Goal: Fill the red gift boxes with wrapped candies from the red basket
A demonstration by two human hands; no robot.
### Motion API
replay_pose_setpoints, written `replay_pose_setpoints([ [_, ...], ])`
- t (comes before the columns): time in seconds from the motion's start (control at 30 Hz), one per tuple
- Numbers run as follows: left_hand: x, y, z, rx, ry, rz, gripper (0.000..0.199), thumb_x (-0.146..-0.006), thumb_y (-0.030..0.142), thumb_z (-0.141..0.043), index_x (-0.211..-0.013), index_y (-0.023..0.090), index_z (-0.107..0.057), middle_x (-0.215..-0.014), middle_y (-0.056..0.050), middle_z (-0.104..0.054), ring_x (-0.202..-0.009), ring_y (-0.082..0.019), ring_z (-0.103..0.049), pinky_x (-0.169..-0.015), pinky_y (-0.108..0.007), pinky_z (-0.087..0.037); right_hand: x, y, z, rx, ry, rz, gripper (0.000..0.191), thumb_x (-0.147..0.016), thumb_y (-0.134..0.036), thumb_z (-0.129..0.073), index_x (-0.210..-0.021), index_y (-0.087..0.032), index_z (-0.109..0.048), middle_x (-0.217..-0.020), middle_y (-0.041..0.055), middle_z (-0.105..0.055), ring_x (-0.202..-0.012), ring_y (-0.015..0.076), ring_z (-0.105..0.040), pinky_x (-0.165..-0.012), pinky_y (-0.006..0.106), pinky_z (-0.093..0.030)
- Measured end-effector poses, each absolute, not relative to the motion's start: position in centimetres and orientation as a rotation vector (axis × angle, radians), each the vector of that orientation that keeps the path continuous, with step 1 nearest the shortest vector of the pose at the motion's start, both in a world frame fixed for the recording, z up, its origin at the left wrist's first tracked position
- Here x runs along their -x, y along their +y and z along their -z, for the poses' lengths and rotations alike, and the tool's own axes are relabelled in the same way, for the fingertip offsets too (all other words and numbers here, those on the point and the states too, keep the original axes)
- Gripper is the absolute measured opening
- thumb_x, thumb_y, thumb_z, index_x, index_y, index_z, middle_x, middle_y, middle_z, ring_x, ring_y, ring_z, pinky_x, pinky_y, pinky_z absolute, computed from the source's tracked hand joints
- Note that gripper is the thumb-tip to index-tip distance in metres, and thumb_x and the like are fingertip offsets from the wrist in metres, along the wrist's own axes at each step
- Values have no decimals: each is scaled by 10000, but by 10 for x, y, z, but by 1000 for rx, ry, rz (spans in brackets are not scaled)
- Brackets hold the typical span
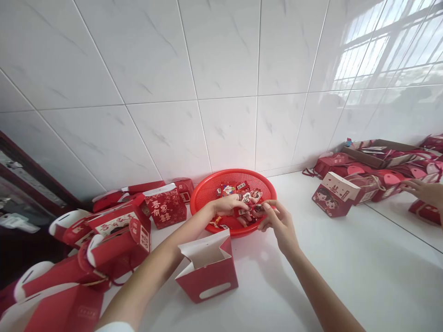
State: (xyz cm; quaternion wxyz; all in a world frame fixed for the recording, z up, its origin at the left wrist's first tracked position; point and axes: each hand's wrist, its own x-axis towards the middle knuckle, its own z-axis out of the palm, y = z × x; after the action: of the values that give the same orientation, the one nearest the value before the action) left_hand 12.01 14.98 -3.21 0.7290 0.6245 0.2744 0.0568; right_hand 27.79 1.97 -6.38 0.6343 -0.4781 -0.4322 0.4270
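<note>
Small red packets (228, 189) — left hand (226, 205) and right hand (278, 222) pinching one between fingertips over red plastic basket (238, 174) (crowded spot); slipping grip could drop it.

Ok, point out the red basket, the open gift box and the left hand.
Red basket (232, 172): head view, back rim.
Open gift box (202, 276): head view, front panel.
Left hand (224, 206): head view, its back.

white tile wall (166, 60) | red gift boxes (117, 230) | cardboard tray (377, 150) | window reflection (380, 50)

Both hands (280, 226) and forearms (152, 276) are bare, with a white sleeve (114, 327) beyond the left forearm.
</note>
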Motion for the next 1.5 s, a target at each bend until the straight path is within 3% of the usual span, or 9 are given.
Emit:
replay_pose_setpoints([
  [0.1,-120,153,33,-1318,594,-65,323,-721,342,-692,-949,113,-688,-758,-101,-753,-730,-245,-718,-721,-382,-584,-276,14,75,1075,-938,-907,429,-802,-592,-719,-741,-200,-557,-545,-32,-588,-487,127,-581,-537,266,-496],
  [0.2,-120,155,35,-1261,582,-23,368,-726,318,-649,-1033,118,-679,-828,-119,-772,-777,-263,-728,-746,-398,-583,-275,11,81,1090,-933,-896,435,-741,-534,-798,-678,-196,-532,-587,-33,-571,-502,107,-542,-523,256,-486],
  [0.47,-118,153,39,-1265,540,-165,462,-619,256,-846,-1029,109,-693,-860,-120,-771,-738,-230,-718,-759,-372,-561,-273,10,81,1116,-923,-786,477,-745,-472,-803,-1073,-231,-554,-832,-8,-677,-552,120,-579,-516,286,-545],
  [0.63,-115,151,36,-1318,531,-327,634,-539,96,-918,-1119,168,-672,-1031,-64,-755,-950,-217,-707,-882,-348,-525,-271,10,83,1144,-942,-786,410,-768,-467,-783,-1050,-229,-603,-909,3,-673,-497,96,-578,-498,291,-549],
  [0.83,-115,152,39,-1304,562,-421,671,-459,98,-956,-1059,160,-662,-919,-34,-752,-823,-206,-722,-802,-351,-562,-270,10,84,1114,-958,-789,345,-793,-454,-769,-1018,-228,-638,-706,-39,-626,-497,126,-597,-523,302,-548],
  [1.1,-116,150,36,-1312,565,-346,665,-530,108,-924,-1139,148,-660,-885,-59,-764,-835,-214,-730,-788,-340,-575,-271,10,83,1111,-961,-849,384,-778,-480,-780,-1008,-202,-648,-663,-18,-658,-518,163,-635,-564,328,-559],
  [1.3,-116,151,34,-1316,515,-281,410,-595,105,-861,-976,119,-710,-884,-65,-764,-790,-169,-714,-752,-262,-547,-270,9,82,1126,-962,-839,382,-786,-493,-762,-1003,-203,-639,-634,-25,-652,-514,168,-644,-563,325,-559],
  [1.5,-117,151,36,-1335,501,-358,575,-588,174,-928,-1104,129,-680,-985,-92,-765,-884,-212,-730,-821,-313,-558,-269,8,82,1126,-959,-812,391,-786,-499,-756,-1004,-204,-622,-636,-26,-649,-511,173,-651,-544,323,-562],
])
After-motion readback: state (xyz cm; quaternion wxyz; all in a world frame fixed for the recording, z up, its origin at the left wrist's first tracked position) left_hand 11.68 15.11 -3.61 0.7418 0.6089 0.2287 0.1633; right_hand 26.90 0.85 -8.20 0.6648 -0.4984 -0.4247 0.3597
